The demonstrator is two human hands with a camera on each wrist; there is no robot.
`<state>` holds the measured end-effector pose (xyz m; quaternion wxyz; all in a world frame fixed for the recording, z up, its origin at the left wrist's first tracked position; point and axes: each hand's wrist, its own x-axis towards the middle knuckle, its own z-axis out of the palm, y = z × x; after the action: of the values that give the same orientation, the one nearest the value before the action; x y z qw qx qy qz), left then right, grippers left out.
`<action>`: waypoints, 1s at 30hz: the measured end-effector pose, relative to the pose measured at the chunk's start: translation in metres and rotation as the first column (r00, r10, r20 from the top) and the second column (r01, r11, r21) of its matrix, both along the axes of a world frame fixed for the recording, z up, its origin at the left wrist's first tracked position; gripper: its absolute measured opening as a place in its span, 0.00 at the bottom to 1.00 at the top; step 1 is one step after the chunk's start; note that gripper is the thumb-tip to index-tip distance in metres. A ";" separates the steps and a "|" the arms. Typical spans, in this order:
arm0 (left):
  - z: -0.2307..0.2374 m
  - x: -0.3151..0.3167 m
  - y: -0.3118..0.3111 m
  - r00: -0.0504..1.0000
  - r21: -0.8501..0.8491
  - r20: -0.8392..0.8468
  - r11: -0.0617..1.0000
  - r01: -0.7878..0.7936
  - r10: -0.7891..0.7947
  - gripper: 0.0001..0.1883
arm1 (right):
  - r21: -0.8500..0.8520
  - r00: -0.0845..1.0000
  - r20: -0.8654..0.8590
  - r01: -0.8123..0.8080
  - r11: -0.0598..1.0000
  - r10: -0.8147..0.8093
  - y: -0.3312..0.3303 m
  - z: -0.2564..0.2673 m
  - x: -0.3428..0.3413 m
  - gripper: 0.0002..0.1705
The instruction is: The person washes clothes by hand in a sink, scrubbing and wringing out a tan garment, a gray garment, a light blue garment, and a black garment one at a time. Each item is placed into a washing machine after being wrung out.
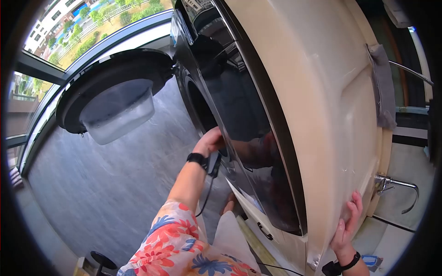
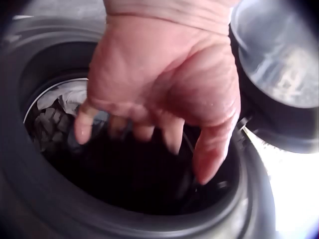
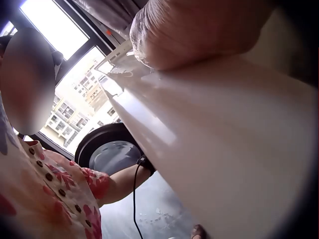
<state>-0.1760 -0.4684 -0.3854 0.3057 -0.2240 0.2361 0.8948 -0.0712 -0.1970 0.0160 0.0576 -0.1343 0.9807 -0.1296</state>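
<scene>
My left hand (image 1: 212, 139) reaches into the round opening of a black front-loading washing machine (image 1: 244, 101). In the left wrist view, the palm of the left hand (image 2: 164, 74) faces the camera, with its fingers spread and pointing down into the dark drum (image 2: 134, 179); nothing is held. Pale and dark-patterned fabric (image 2: 50, 122) lies inside, left of the little finger. The machine's round door (image 1: 124, 122) hangs wide open, with a clear bowl-shaped glass. My right hand (image 1: 347, 225) rests on the cream countertop (image 1: 313, 92) above the machine and holds nothing.
A chrome faucet (image 1: 410, 186) stands beyond the counter's far edge, with a grey cloth (image 1: 382, 87) draped farther along it. Windows line the left side above a grey marbled floor (image 1: 119, 184). A black cable (image 1: 207, 198) hangs from the left wrist.
</scene>
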 end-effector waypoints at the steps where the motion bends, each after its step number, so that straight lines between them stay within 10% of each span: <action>1: -0.012 0.012 -0.003 0.999 0.059 -0.040 0.998 0.010 -0.007 0.13 | 0.001 1.000 0.004 0.026 1.000 -0.026 -0.001 0.000 0.001 0.28; 5: 0.002 0.064 -0.046 0.998 -0.001 0.003 0.998 0.065 -0.065 0.28 | -0.056 0.997 -0.059 0.042 0.998 -0.046 0.003 -0.001 0.000 0.25; 6: 0.017 0.069 -0.050 0.999 -0.042 0.042 0.999 0.025 -0.023 0.10 | -0.041 0.997 -0.070 0.014 0.999 -0.017 0.003 -0.002 -0.001 0.25; 7: 0.016 0.080 -0.061 0.999 -0.049 0.019 0.998 0.033 -0.033 0.28 | -0.017 0.997 -0.081 -0.004 1.000 0.002 0.003 0.000 -0.002 0.24; 14: 0.146 0.075 -0.109 0.988 -0.427 -0.149 0.899 -0.091 0.029 0.24 | -0.034 0.983 -0.184 0.015 0.999 -0.021 0.008 0.002 0.004 0.27; 18: 0.263 0.048 -0.101 0.936 -0.595 -0.348 0.758 -0.265 0.053 0.18 | -0.239 0.975 -0.216 -0.007 0.971 -0.046 0.038 0.011 0.009 0.24; 20: 0.310 0.039 -0.091 0.866 -0.602 -0.500 0.727 -0.331 -0.019 0.17 | -0.689 0.999 -0.033 -0.001 0.725 -0.029 0.073 0.018 0.019 0.24; 25: 0.420 0.038 -0.004 0.659 -0.630 -0.694 0.688 -0.361 -0.290 0.17 | -0.274 0.959 0.221 0.236 0.933 -0.177 0.261 -0.007 0.128 0.30; 28: 0.470 0.052 0.084 0.544 -0.688 -0.701 0.639 -0.345 -0.461 0.15 | 0.289 0.711 0.451 0.456 0.842 -0.540 0.338 -0.036 0.206 0.46; 30: 0.498 0.063 0.144 0.464 -0.707 -0.691 0.650 -0.277 -0.554 0.14 | 0.341 0.772 0.370 0.405 0.848 -0.518 0.358 -0.073 0.243 0.45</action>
<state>-0.1131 -0.3243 0.1122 0.1009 0.1846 0.7188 0.6626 0.1715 0.1614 -0.0574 0.2639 0.1541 0.9510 -0.0468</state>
